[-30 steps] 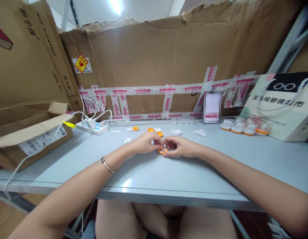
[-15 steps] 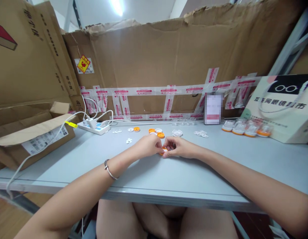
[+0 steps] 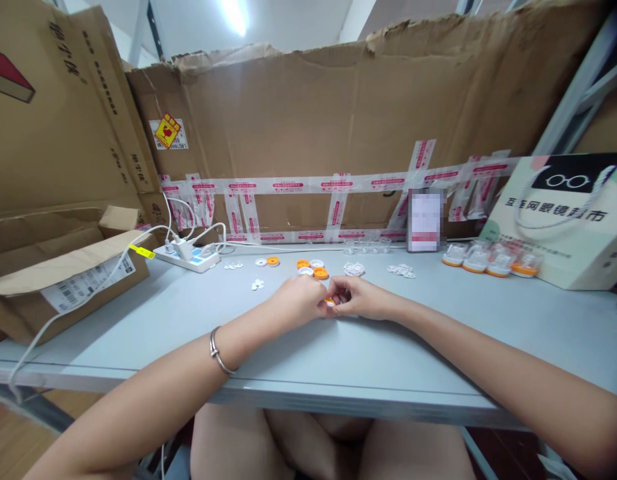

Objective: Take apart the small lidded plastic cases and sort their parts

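Observation:
Between my two hands, low over the middle of the table, is a small round orange plastic part (image 3: 330, 303) with a white piece in its centre. My left hand (image 3: 304, 297) is closed on its left side and hides much of it. Thumb and fingers of my right hand (image 3: 357, 297) pinch its right side. Just behind my hands lie orange round parts (image 3: 320, 273) and white round rings (image 3: 317, 264). A pile of thin white parts (image 3: 354, 269) sits behind my right hand, and small white pieces (image 3: 258, 285) lie left of my left hand.
A power strip (image 3: 191, 259) with cables and an open cardboard box (image 3: 88, 273) stand at left. Clear-topped orange and white toys (image 3: 481, 260), a phone (image 3: 424, 220) and a paper bag (image 3: 548, 227) are at right. Cardboard (image 3: 288, 113) walls the back. Clear covers (image 3: 366, 246) line up before it.
My left hand has turned slightly and its fingers now cover more of the orange part. My right hand stays at nearly the same place. The view has shifted a little.

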Demonstrator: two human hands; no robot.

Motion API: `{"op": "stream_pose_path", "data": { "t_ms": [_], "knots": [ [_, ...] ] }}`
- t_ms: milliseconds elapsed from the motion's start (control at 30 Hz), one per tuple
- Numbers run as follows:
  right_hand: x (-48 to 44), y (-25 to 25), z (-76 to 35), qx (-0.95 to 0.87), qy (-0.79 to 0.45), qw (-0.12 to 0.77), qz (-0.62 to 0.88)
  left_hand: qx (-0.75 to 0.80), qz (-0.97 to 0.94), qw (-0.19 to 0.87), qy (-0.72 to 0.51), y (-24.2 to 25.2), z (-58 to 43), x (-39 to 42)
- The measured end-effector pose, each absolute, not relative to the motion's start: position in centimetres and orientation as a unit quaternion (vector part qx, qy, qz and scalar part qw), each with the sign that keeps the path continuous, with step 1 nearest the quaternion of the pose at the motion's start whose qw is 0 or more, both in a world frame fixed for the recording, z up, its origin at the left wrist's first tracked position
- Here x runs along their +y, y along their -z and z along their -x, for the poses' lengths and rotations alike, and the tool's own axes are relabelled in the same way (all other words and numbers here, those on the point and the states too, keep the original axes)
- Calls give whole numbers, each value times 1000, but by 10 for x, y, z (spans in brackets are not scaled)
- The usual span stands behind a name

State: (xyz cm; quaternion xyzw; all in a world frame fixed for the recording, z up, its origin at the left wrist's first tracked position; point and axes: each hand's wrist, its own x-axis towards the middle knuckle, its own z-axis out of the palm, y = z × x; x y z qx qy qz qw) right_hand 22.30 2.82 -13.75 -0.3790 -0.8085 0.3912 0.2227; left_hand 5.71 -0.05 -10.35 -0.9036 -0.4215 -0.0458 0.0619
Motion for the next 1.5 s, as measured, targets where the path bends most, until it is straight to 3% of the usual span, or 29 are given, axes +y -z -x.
{"op": "stream_pose_path", "data": {
  "t_ms": [200, 333, 500, 700, 1167, 1367, 1500],
  "knots": [
    [26, 134, -222, -803, -393, 222, 389, -384, 917, 80, 68, 97, -53, 0],
    [24, 132, -222, -801, -386, 219, 402, -443, 888, 62, 102, 75, -27, 11],
    [25, 134, -223, -800, -384, 218, 406, -542, 837, 74, 16, 61, 17, 32],
    [25, 134, -223, -802, -378, 213, 411, -583, 811, 3, -53, 66, 29, 40],
    [25, 133, -223, -807, -370, 210, 410, -582, 811, 18, -45, 66, 23, 34],
    [27, 135, -224, -808, -374, 221, 399, -396, 906, 2, 153, 76, -10, 21],
    [28, 137, -223, -808, -374, 233, 391, -271, 944, -72, 172, 93, -34, 15]
  ]
}}
